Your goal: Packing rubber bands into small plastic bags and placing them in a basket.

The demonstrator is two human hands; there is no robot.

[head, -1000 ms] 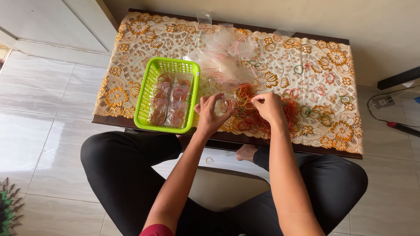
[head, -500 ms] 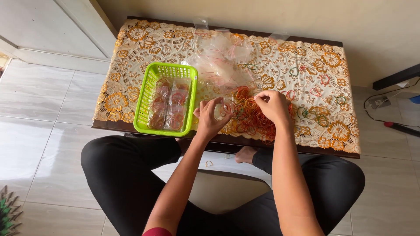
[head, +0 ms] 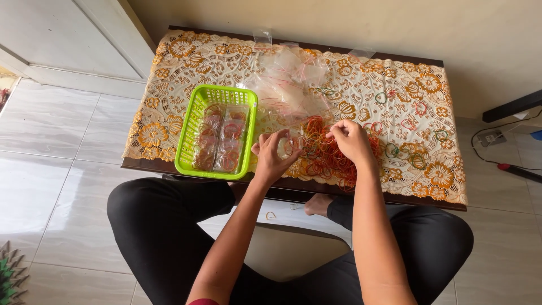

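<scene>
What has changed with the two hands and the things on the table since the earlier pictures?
Little changed. The left hand keeps holding a small clear plastic bag, and the right hand stays over the heap of orange and red rubber bands. The green plastic basket of filled bags did not move.

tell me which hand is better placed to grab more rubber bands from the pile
Right, probably. The right hand rests directly on the rubber band pile, fingers down in it. The left hand sits at the pile's left edge and already holds a small clear bag, so it is occupied.
</scene>
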